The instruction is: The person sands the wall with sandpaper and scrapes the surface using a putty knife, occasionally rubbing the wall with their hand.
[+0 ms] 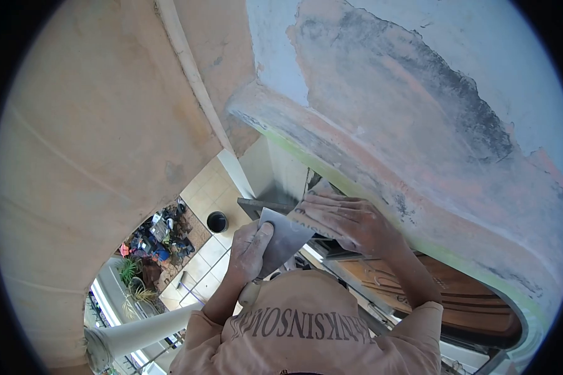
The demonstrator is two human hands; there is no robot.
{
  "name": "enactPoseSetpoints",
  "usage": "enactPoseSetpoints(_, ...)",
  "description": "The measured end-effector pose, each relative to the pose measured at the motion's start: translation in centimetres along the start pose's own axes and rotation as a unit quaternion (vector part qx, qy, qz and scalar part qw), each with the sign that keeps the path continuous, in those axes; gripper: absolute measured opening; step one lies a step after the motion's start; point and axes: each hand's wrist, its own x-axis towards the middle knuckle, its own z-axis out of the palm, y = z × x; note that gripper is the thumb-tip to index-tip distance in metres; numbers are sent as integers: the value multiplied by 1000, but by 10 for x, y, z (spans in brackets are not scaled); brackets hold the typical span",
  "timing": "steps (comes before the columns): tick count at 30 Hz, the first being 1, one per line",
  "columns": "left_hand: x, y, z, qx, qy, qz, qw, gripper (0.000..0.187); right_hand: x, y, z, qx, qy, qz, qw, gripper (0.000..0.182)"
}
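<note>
My left hand is closed around a broad putty knife, its thumb pressed on the flat grey blade. A pale rounded handle end shows below that hand. Over the blade's far edge, my right hand presses a piece of sandpaper with dark print on its tan backing. The fingers of this hand lie together and hide part of the sheet. Both hands are dusty. Just beyond them runs the arched wall edge, with rough, patched plaster above.
A large curved tan surface fills the left side. Far below are a tiled floor, a black bucket, a heap of mixed items and plants. Brown wooden panelling shows under the arch, and a white column stands lower left.
</note>
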Motion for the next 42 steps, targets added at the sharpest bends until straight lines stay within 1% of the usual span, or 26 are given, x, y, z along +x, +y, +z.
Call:
enactPoseSetpoints(1,-4,3,1,0,6,19,1000,43,-4,11,-10,-63,-23,68,995,44)
enactPoseSetpoints(2,-8,5,1,0,9,30,1000,43,-6,7,-9,-29,8,57,998,45)
enactPoseSetpoints(3,-8,8,1,29,12,14,999,43,-5,3,-12,4,32,42,999,47)
enactPoseSetpoints(5,-2,3,3,-17,-1,-24,1000,43,7,-19,-14,98,51,-29,993,46)
enactPoseSetpoints(6,0,1,2,-34,-11,-43,998,43,10,-22,-7,63,21,-58,996,46)
enactPoseSetpoints(7,-3,8,5,-54,-16,8,998,43,12,-24,-1,28,-7,-85,996,45)
enactPoseSetpoints(8,-4,2,2,-38,-14,-9,999,43,11,-27,6,-5,-34,-109,993,45)
enactPoseSetpoints(10,0,-10,-2,-13,-6,-31,999,42,4,0,-8,12,-41,-6,999,41)
enactPoseSetpoints(12,-12,5,-1,-24,-7,-16,1000,40,-7,18,-17,26,-43,128,990,40)
enactPoseSetpoints(13,-12,8,0,-1,2,-12,1000,40,-9,15,-10,139,56,82,985,36)
enactPoseSetpoints(16,-1,10,4,10,9,4,1000,39,13,-37,-9,20,13,-79,997,36)
enactPoseSetpoints(17,0,7,4,0,-7,28,1000,39,12,-40,3,12,-26,-53,998,36)
enactPoseSetpoints(18,-1,3,4,-9,-25,50,998,38,7,-30,7,-2,-21,-28,999,36)
enactPoseSetpoints(19,2,-9,1,10,-17,-23,1000,39,1,-12,4,-17,-20,-6,1000,36)
enactPoseSetpoints(20,0,-11,1,-8,-5,-5,1000,40,-5,6,-2,-36,-19,12,999,36)
enactPoseSetpoints(21,-3,-1,2,-23,2,12,1000,41,-19,18,-8,-41,-60,118,990,37)
enactPoseSetpoints(24,3,12,4,-20,26,-1,999,43,-6,-9,-20,7,60,58,996,39)
enactPoseSetpoints(26,7,9,4,-34,6,-45,998,43,4,-23,-11,-9,48,-44,998,38)
enactPoseSetpoints(28,4,15,3,-66,-19,-14,998,42,4,-20,-1,-49,11,-104,993,38)
enactPoseSetpoints(29,3,14,4,-64,-9,-15,998,41,2,-9,-6,-31,8,-64,997,38)
enactPoseSetpoints(32,8,13,3,-56,20,-9,998,40,-23,13,-15,16,-2,201,979,37)
enactPoseSetpoints(33,12,12,4,-57,35,-4,998,39,-27,14,-9,-1,99,117,988,39)
enactPoseSetpoints(36,12,10,8,-39,43,-7,998,39,2,-31,-13,-99,66,-79,990,31)
enactPoseSetpoints(37,14,10,7,-25,34,-6,999,39,0,-29,-5,-100,1,-93,991,29)
enactPoseSetpoints(40,10,11,11,-27,43,7,999,41,-9,12,-3,-141,40,-29,989,30)
enactPoseSetpoints(42,7,12,12,-38,54,19,998,42,-19,10,-10,-107,59,96,988,29)
